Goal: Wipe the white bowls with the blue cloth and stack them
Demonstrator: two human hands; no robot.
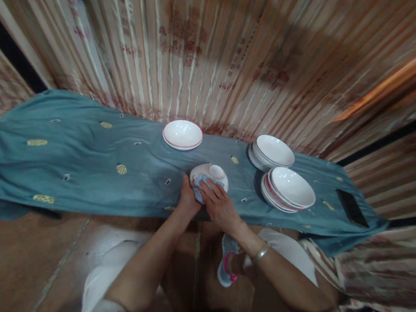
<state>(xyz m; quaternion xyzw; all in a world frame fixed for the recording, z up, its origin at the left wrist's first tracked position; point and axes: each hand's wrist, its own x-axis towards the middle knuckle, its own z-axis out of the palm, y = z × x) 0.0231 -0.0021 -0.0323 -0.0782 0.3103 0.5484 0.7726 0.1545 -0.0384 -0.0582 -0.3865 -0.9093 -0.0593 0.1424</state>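
Observation:
At the table's near edge, my left hand (189, 197) grips the left rim of a white bowl (204, 169), thumb up along its side. The bowl appears to lie bottom up, with a round raised foot (216, 172) showing. My right hand (219, 205) presses a light blue cloth (198, 182) against the bowl's outside, its fingers bent over the cloth. Part of the bowl is hidden under the cloth and fingers. Behind it sits a red-rimmed white bowl (182, 134), apparently with another under it.
Two stacks of white bowls stand on the right: a rear stack (275, 150) and a nearer stack (293, 188). A black phone (352, 207) lies at the far right. A teal patterned cloth (88, 157) covers the narrow table. A striped curtain (185, 50) hangs behind.

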